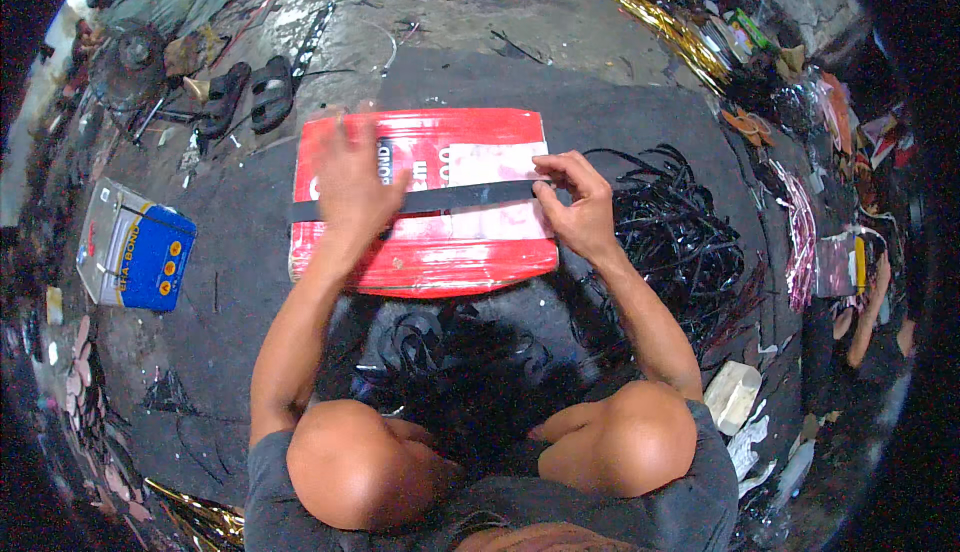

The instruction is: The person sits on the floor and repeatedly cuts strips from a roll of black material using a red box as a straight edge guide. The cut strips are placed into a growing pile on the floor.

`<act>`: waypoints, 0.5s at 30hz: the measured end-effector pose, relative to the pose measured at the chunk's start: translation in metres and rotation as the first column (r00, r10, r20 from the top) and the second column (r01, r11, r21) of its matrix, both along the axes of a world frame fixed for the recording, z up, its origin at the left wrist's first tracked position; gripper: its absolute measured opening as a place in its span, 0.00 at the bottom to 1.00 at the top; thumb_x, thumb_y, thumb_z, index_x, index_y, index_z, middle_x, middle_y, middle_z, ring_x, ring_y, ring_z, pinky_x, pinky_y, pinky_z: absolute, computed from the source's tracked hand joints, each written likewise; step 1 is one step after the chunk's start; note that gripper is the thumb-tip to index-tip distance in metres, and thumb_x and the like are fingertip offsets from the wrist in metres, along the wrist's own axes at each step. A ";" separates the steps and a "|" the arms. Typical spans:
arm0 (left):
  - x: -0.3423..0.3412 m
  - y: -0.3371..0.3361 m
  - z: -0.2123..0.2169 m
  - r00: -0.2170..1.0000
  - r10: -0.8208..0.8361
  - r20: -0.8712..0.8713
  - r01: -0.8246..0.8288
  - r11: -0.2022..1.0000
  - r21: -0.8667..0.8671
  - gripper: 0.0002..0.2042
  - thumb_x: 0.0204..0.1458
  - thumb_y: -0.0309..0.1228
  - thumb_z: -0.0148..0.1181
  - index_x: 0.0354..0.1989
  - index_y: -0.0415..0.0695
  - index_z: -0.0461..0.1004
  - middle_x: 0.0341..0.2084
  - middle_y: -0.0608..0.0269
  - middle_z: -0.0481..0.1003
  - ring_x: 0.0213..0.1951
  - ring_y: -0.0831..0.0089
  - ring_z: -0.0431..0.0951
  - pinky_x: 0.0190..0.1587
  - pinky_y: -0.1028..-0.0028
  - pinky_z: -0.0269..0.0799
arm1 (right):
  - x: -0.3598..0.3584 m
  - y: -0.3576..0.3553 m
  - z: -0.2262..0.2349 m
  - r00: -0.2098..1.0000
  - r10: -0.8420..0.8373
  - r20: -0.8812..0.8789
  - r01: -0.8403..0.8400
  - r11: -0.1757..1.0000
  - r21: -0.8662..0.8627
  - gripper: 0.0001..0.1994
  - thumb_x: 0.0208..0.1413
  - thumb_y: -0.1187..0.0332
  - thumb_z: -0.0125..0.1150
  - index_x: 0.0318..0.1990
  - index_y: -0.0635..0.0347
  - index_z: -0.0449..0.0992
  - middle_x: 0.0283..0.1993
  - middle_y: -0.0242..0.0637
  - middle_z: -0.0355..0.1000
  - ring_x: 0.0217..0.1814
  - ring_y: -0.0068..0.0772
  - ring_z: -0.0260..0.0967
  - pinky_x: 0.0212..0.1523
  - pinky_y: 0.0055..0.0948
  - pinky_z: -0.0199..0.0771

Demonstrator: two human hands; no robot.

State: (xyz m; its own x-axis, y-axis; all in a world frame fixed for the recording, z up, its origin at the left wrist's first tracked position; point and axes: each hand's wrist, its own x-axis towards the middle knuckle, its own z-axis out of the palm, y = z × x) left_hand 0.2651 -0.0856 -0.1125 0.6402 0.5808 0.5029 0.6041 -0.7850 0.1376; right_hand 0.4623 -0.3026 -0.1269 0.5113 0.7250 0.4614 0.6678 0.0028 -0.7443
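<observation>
Left hand (pixel 352 184) is lying open and flat, fingers spread, pressing on the long black flat strip (pixel 460 195) that is stretching across the red plastic-wrapped rectangular package (pixel 430 247) on the dark floor in front of my knees. Right hand (pixel 577 202) is pinching the other end of this strip between thumb and fingertips, near the right edge of the package, so it is closed on the strip. I am judging the strip as thin, light and soft, something like rubber or tape; it is probably bending and twisting easily, so I am thinking it is best held at both ends and kept tight, as the two hands are doing. The wrapping of the package is looking glossy, so the strip may be sliding on it if the pressure is weak. Just to the right a loose heap of black strips (pixel 680 242) is lying on the floor, and to the left, well apart, a blue and white tin can (pixel 135 247) is standing.
</observation>
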 end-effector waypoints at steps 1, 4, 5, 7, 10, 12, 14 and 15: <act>-0.015 0.006 -0.002 0.978 0.182 -0.098 -0.178 0.983 0.044 0.43 0.40 0.44 0.74 0.67 0.44 0.62 0.65 0.39 0.61 0.67 0.41 0.60 0.65 0.48 0.59 | 0.003 -0.003 -0.008 0.999 -0.018 -0.049 0.021 0.998 0.056 0.13 0.51 0.79 0.64 0.46 0.63 0.79 0.42 0.39 0.75 0.44 0.30 0.76 0.44 0.30 0.77; -0.074 0.029 -0.021 0.972 0.203 0.118 -0.123 0.867 -0.483 0.49 0.41 0.45 0.75 0.72 0.43 0.55 0.59 0.41 0.72 0.60 0.46 0.73 0.62 0.54 0.67 | -0.008 0.005 -0.028 0.985 -0.036 -0.171 0.073 0.973 0.217 0.13 0.51 0.80 0.63 0.46 0.63 0.78 0.44 0.36 0.74 0.44 0.26 0.74 0.45 0.26 0.75; -0.083 0.029 -0.015 0.953 0.234 0.191 -0.016 0.669 -0.743 0.51 0.41 0.46 0.75 0.73 0.44 0.54 0.56 0.41 0.75 0.57 0.45 0.75 0.60 0.54 0.70 | -0.011 0.006 -0.035 0.982 -0.044 -0.185 0.091 0.964 0.249 0.14 0.52 0.81 0.63 0.47 0.63 0.78 0.44 0.36 0.74 0.44 0.25 0.73 0.45 0.24 0.74; -0.093 0.024 -0.010 0.972 0.184 0.147 -0.042 0.750 -0.660 0.49 0.40 0.43 0.76 0.72 0.43 0.57 0.50 0.42 0.79 0.52 0.48 0.80 0.56 0.58 0.74 | -0.017 0.013 -0.037 0.960 -0.014 -0.281 0.109 0.939 0.327 0.14 0.53 0.81 0.63 0.48 0.63 0.77 0.45 0.35 0.74 0.45 0.23 0.72 0.46 0.22 0.72; -0.099 0.013 -0.001 0.973 0.217 0.076 -0.128 0.785 -0.606 0.48 0.39 0.40 0.77 0.71 0.43 0.59 0.51 0.40 0.78 0.53 0.49 0.80 0.57 0.59 0.73 | -0.022 0.017 -0.036 0.907 0.041 -0.419 0.124 0.925 0.359 0.15 0.55 0.82 0.62 0.51 0.65 0.75 0.47 0.35 0.73 0.47 0.22 0.70 0.48 0.24 0.72; -0.114 0.012 -0.002 0.964 0.251 0.085 -0.150 0.780 -0.608 0.47 0.38 0.39 0.77 0.70 0.43 0.60 0.51 0.41 0.78 0.52 0.49 0.80 0.57 0.59 0.74 | -0.030 0.025 -0.036 0.889 0.093 -0.448 0.091 0.923 0.373 0.15 0.56 0.81 0.62 0.51 0.64 0.75 0.47 0.35 0.73 0.47 0.23 0.70 0.49 0.25 0.72; -0.133 0.016 -0.012 0.956 0.254 0.145 -0.120 0.793 -0.597 0.46 0.37 0.38 0.77 0.69 0.43 0.62 0.51 0.43 0.78 0.51 0.51 0.81 0.56 0.59 0.74 | -0.043 0.032 -0.036 0.915 0.033 -0.403 0.113 0.936 0.332 0.14 0.54 0.79 0.64 0.49 0.63 0.76 0.44 0.35 0.74 0.45 0.25 0.73 0.46 0.26 0.74; -0.137 0.014 -0.006 0.955 0.270 0.121 -0.144 0.782 -0.606 0.46 0.37 0.37 0.77 0.69 0.43 0.62 0.52 0.43 0.78 0.52 0.51 0.81 0.56 0.59 0.74 | -0.046 0.033 -0.033 0.952 -0.013 -0.307 0.099 0.959 0.266 0.14 0.52 0.79 0.65 0.48 0.62 0.77 0.43 0.35 0.75 0.43 0.26 0.74 0.45 0.26 0.75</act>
State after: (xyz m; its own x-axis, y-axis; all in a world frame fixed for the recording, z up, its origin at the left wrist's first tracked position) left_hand 0.1284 -0.0719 -0.1189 0.3975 0.9096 0.1211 0.6547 -0.3736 0.6571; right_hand 0.4163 -0.2700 -0.1602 0.6927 0.5574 0.4577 0.4194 0.2049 -0.8844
